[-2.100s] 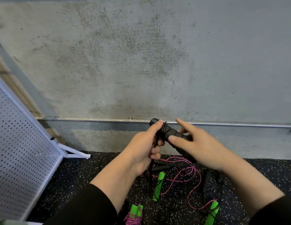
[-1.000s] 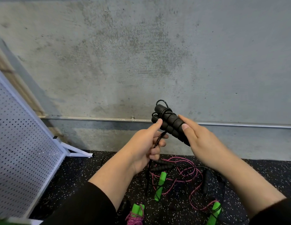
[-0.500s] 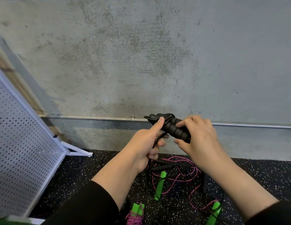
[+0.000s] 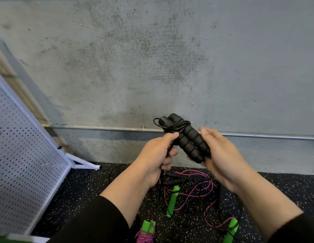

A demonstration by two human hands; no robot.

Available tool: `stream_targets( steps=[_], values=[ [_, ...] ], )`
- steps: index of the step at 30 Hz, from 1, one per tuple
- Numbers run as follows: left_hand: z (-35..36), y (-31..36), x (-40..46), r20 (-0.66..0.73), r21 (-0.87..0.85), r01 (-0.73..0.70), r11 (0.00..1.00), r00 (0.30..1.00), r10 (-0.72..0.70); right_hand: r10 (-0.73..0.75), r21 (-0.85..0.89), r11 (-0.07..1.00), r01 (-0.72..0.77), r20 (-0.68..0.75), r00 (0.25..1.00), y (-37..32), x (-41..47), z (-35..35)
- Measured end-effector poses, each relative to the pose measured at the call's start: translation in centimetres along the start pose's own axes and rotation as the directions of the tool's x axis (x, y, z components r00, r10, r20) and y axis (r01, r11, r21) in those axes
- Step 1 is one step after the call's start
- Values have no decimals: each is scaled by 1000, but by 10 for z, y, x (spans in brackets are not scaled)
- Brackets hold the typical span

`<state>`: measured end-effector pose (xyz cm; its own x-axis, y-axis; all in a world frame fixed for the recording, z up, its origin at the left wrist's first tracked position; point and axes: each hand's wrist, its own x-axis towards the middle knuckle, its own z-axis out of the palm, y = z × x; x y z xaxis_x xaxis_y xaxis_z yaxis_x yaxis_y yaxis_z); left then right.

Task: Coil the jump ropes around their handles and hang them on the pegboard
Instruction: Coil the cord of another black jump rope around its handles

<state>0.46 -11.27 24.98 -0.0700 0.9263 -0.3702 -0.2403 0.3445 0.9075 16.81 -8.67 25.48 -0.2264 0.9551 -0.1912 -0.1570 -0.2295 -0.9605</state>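
My right hand (image 4: pixel 221 158) holds a pair of black ribbed foam handles (image 4: pixel 187 138) side by side, tilted with their tops up and to the left. A thin black rope (image 4: pixel 177 125) is looped a few turns around their upper ends. My left hand (image 4: pixel 157 156) pinches the rope's free run just left of the handles, and the rope drops from it toward the floor. The white pegboard (image 4: pixel 24 165) leans at the left on a white frame.
On the speckled black floor lie a loose pink rope with green handles (image 4: pixel 173 200), another black handle pair (image 4: pixel 175 178), and a coiled green-handled rope (image 4: pixel 147 228). A grey concrete wall with a metal pipe (image 4: pixel 103 128) stands close ahead.
My right hand turned the handle pair over and back upright again while my left kept hold of the rope. More rope now lies wound around the handles' upper ends.
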Motion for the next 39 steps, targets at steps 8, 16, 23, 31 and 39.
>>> stream_targets(
  steps=[8, 16, 23, 31, 39],
  values=[
    [-6, 0, 4, 5, 81, -51, 995, 999, 51, 297, 89, 937, -336, 301, 906, -11, -8, -6],
    [-9, 4, 0, 43, 275, -53, 960, 998, 42, -161, -468, 873, 136, -14, 987, -17, 7, -25],
    [-6, 10, -3, 47, 131, -20, 991, 999, 14, -358, -808, 506, 301, 120, 926, -10, 12, -37],
    [-10, 5, -1, -41, 117, -2, 993, 999, 7, -459, -900, 180, 397, 280, 843, 0, 9, -21],
    [-12, 6, 3, -121, 85, -28, 996, 992, 38, -499, -829, 159, 536, 401, 768, 10, -1, -7]
  ],
)
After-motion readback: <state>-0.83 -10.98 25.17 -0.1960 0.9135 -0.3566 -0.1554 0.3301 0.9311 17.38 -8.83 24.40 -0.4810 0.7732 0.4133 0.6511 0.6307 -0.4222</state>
